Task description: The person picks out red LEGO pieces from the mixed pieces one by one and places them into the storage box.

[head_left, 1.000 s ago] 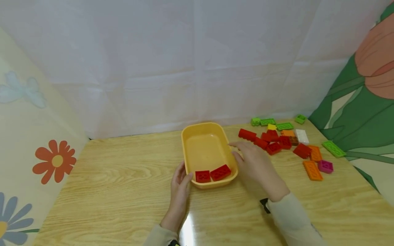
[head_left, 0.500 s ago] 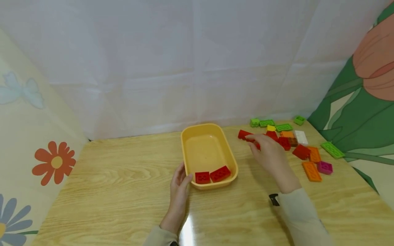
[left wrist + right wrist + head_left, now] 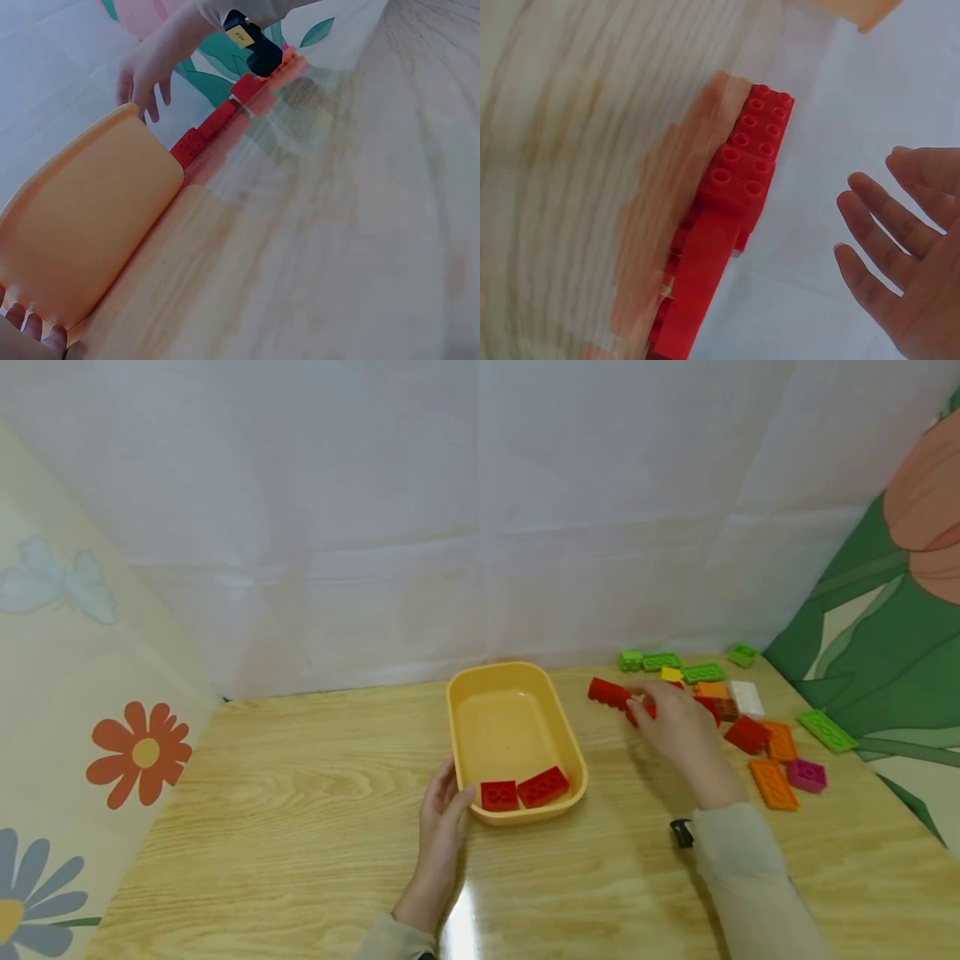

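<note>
A yellow plastic tray [image 3: 506,727] stands on the wooden table. My left hand [image 3: 438,835] grips its near left corner, thumb over the rim and fingers on the outer wall. Inside the tray's near end lie a short red toy brick [image 3: 498,795] and a longer red brick [image 3: 543,787]. My right hand [image 3: 678,727] hangs over the red bricks right of the tray, covering some of them in the head view. Its fingers are loosely bent and hold nothing in the right wrist view, apart from the studded red brick [image 3: 769,120]. Another red brick [image 3: 609,692] lies left of its fingertips.
Spread over the table's right side are green bricks [image 3: 662,662], a white brick [image 3: 746,699], orange plates [image 3: 774,784] and a magenta brick [image 3: 807,774]. A white sheet [image 3: 337,543] rises along the table's back edge.
My right hand has moved from the tray's right rim rightward to above the red bricks. My left hand stays on the tray, and the two bricks inside have not shifted.
</note>
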